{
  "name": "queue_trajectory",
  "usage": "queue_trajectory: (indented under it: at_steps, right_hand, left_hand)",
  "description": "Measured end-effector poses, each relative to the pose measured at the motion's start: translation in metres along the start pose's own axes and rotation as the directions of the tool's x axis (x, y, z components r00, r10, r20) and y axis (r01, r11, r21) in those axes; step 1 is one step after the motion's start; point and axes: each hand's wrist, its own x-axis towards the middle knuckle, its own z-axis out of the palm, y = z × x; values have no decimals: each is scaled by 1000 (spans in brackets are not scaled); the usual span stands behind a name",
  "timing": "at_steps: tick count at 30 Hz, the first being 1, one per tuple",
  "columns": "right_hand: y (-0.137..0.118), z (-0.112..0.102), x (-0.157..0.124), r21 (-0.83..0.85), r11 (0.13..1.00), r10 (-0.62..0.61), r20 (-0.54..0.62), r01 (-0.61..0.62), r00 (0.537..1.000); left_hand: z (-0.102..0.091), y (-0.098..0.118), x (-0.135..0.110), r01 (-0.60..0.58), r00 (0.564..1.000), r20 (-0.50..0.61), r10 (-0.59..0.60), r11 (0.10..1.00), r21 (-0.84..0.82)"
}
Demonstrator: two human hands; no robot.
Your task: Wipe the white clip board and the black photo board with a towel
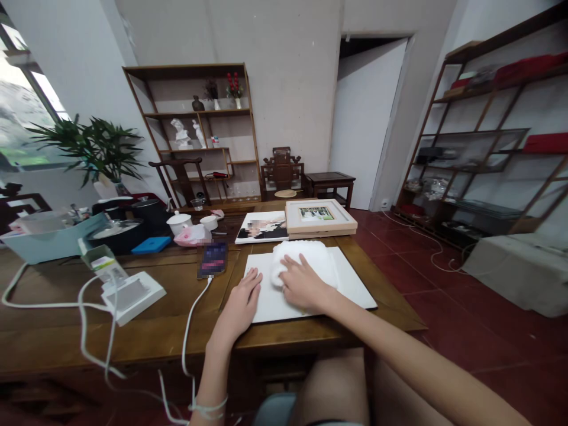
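On the wooden table in front of me lies a white board (355, 290) with a thin dark edge. A thick, soft-looking white folded cloth (326, 260) rests on it. My right hand (302, 284) is laid over the cloth, its fingers spread and touching the top. My left hand (243, 302) lies flat at the board's left edge, fingers stretched out, holding nothing. What is under the cloth is hidden.
Behind the board are a photo print (266, 228) and a light wooden picture frame (322, 219). To the left lie a phone (212, 260) on a white cable, an open white box (135, 296), a blue box (151, 244) and a white lidded cup (178, 222).
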Motion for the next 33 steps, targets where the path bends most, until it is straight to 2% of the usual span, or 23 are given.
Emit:
queue_trajectory:
  at_steps: [3,6,8,13,15,17,20,23,26,27,29,33]
  right_hand:
    - [8,4,31,-24,999,35,-7,-35,999]
    - [-1,7,32,-56,998,-37,-26,35,999]
    - [-13,7,15,-75,992,-106,-40,102,994]
    - [-45,-4,-52,-98,972,-217,-33,212,976]
    - [-48,-10,-68,-86,966,-247,-9,245,969]
    - [-44,-13,-72,-68,964,-259,1,258,966]
    - [-25,-12,-57,-52,976,-209,2,209,978]
    - [-6,-6,-28,-27,997,-72,8,73,997]
    - [-5,0,-5,-2,1000,14,20,-14,1000]
    - [-9,1,-2,-1,1000,1,20,-1,1000]
    - [-22,2,-2,-1,995,-99,2,99,995]
    - [-40,-4,-26,23,937,-349,-43,350,936]
  left_hand:
    - [0,1,0,7,1000,11,-7,1000,2]
    - [-1,1,0,11,1000,12,-11,1000,-2]
    - [-1,1,1,6,1000,13,-6,1000,-9]
    - [-1,2,1,2,1000,18,-2,1000,-19]
    - [-1,2,1,-3,1000,12,3,1000,-17]
    - [0,1,0,-4,1000,11,4,1000,-13]
    - [2,-2,0,-2,1000,5,2,1000,-13]
    - [2,-1,1,-18,1000,-25,17,1000,-26]
    - [-2,5,1,-65,994,-93,59,996,-63]
    - [-3,7,0,-74,991,-120,64,994,-79]
    - [-7,11,-1,-69,986,-159,50,991,-113]
    - [-12,14,-3,-71,985,-168,44,985,-158]
